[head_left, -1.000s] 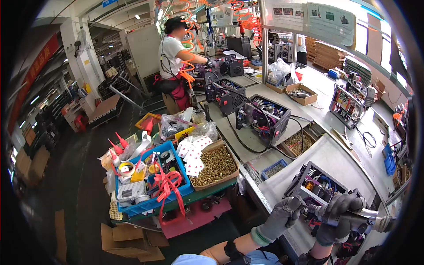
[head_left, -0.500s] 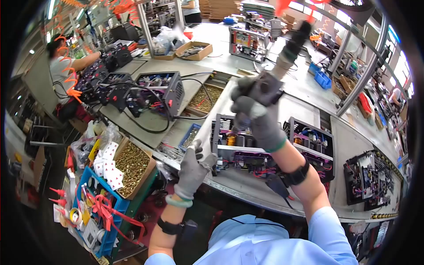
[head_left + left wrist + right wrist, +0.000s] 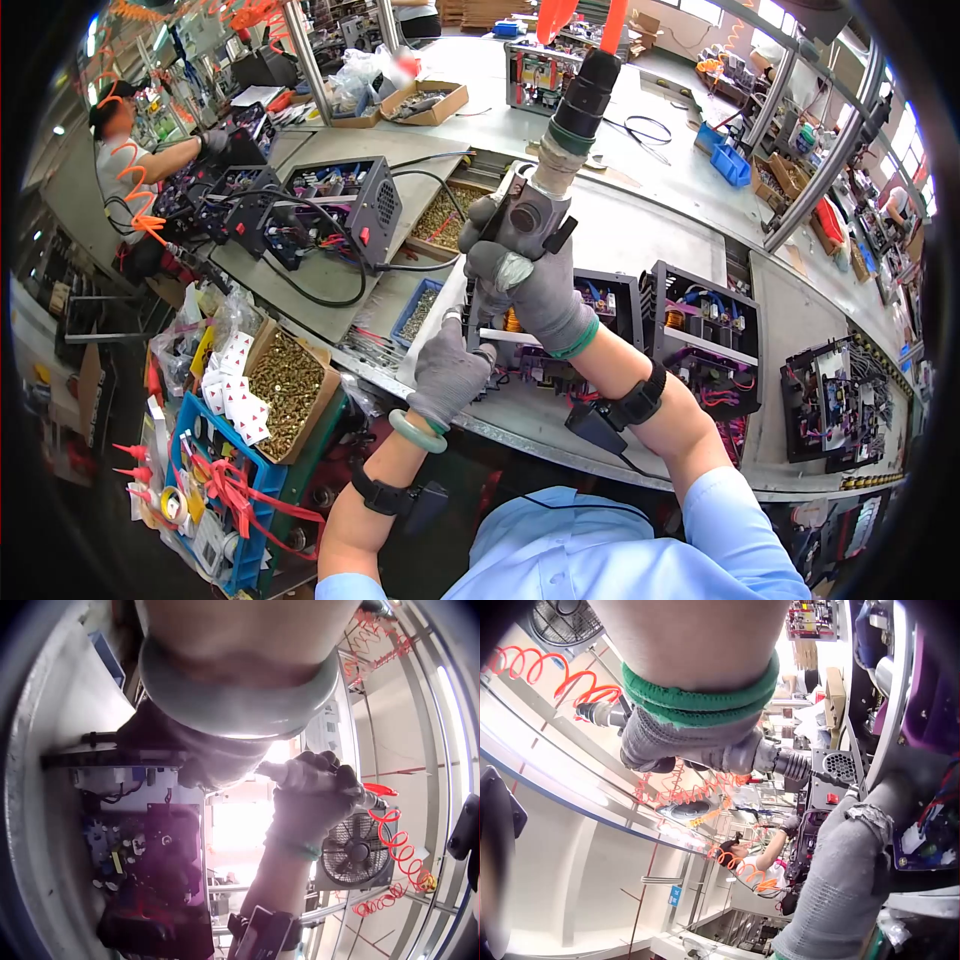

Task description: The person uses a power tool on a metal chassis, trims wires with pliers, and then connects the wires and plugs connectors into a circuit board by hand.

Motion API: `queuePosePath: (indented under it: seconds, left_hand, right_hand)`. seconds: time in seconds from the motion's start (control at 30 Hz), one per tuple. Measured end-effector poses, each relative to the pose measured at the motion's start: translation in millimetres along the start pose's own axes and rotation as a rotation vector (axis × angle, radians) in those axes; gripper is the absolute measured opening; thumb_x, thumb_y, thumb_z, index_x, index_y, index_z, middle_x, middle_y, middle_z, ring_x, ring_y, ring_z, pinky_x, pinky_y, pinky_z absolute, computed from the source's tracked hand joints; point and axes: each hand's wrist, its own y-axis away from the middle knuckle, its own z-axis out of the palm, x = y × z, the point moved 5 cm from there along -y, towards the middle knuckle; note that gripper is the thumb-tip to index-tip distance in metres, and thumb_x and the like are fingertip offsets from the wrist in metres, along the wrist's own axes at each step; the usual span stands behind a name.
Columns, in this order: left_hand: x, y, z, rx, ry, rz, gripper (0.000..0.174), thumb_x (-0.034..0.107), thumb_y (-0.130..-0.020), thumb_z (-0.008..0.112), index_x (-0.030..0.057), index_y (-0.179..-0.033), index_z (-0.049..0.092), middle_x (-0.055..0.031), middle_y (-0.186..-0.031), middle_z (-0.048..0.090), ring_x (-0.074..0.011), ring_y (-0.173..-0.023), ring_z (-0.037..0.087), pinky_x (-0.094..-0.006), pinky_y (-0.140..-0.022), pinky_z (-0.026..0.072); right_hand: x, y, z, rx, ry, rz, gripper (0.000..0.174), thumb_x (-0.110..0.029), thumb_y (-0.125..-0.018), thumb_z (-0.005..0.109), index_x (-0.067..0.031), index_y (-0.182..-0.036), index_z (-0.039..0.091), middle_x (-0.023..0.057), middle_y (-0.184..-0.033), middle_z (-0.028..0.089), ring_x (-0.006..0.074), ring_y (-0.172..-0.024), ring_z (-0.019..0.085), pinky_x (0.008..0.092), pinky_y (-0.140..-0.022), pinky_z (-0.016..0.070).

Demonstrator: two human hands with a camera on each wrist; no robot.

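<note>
Your right hand [image 3: 530, 285], in a grey glove, has its fingers wrapped around the metal body of a power tool [image 3: 528, 212], and the grip looks firm. The tool is tilted, with its black upper end leading to an orange hose [image 3: 614, 28]. In the right wrist view its thin tip is close to your left fingers and the edge of a panel; whether it touches there, I cannot tell.

Your left hand [image 3: 450, 372], also gloved in grey, has its fingers at this panel edge. I cannot tell if they pinch something or only rest on it.

The panel belongs to the open unit [image 3: 612, 292], which lies on the bench [image 3: 665, 228] under your two hands and shows a purple board [image 3: 174, 859] inside. Just to its right stands a second open unit [image 3: 708, 312], and further right a third one [image 3: 835, 410]. On your left are a small blue bin [image 3: 405, 335] and a carton [image 3: 322, 398] of brass-coloured pieces. Farther away, another person [image 3: 145, 165] works at more units.
</note>
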Motion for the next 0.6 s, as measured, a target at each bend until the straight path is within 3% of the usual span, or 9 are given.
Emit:
queuePosePath:
  seconds: [0.13, 0.2, 0.4, 0.6]
  left_hand:
    - [9.0, -0.9, -3.1, 0.084, -0.073, 0.054, 0.035, 0.024, -0.08, 0.071, -0.001, -0.1, 0.057, -0.0248, -0.077, 0.065, -0.0448, -0.078, 0.067, -0.0496, -0.073, 0.0525]
    - [12.3, -3.0, -3.4, 0.009, -0.098, 0.034, 0.045, 0.024, -0.082, 0.067, -0.0039, -0.116, 0.057, -0.0259, -0.082, 0.069, -0.0436, -0.082, 0.069, -0.0497, -0.079, 0.054]
    - [7.6, -3.1, 0.1, 0.057, -0.058, 0.06, 0.048, 0.024, -0.082, 0.067, -0.0038, -0.12, 0.057, -0.0256, -0.083, 0.069, -0.0428, -0.081, 0.069, -0.049, -0.076, 0.0538]
    - [7.0, -2.5, -0.9, 0.095, -0.008, 0.089, 0.037, 0.021, -0.08, 0.072, 0.0, -0.108, 0.061, -0.023, -0.08, 0.066, -0.042, -0.077, 0.066, -0.0482, -0.072, 0.0512]
  right_hand:
    - [1.6, -1.5, -1.8, 0.002, 0.05, -0.013, 0.044, -0.007, -0.077, 0.078, -0.0031, -0.117, 0.059, 0.0085, -0.095, 0.068, 0.0143, -0.075, 0.065, 0.0268, -0.064, 0.0549]
    - [4.3, -3.2, -4.2, 0.012, 0.043, -0.017, 0.045, -0.007, -0.078, 0.078, -0.0032, -0.118, 0.058, 0.0085, -0.095, 0.068, 0.0141, -0.075, 0.065, 0.0266, -0.063, 0.0545]
    - [6.6, -7.4, -12.0, 0.062, 0.028, -0.02, 0.041, -0.005, -0.078, 0.075, -0.0029, -0.116, 0.059, 0.0086, -0.094, 0.068, 0.0148, -0.075, 0.066, 0.0277, -0.065, 0.0556]
    - [5.8, -6.3, -9.3, 0.022, 0.068, -0.012, 0.038, -0.003, -0.078, 0.074, -0.0023, -0.114, 0.061, 0.0083, -0.095, 0.068, 0.0142, -0.078, 0.066, 0.0275, -0.067, 0.0552]
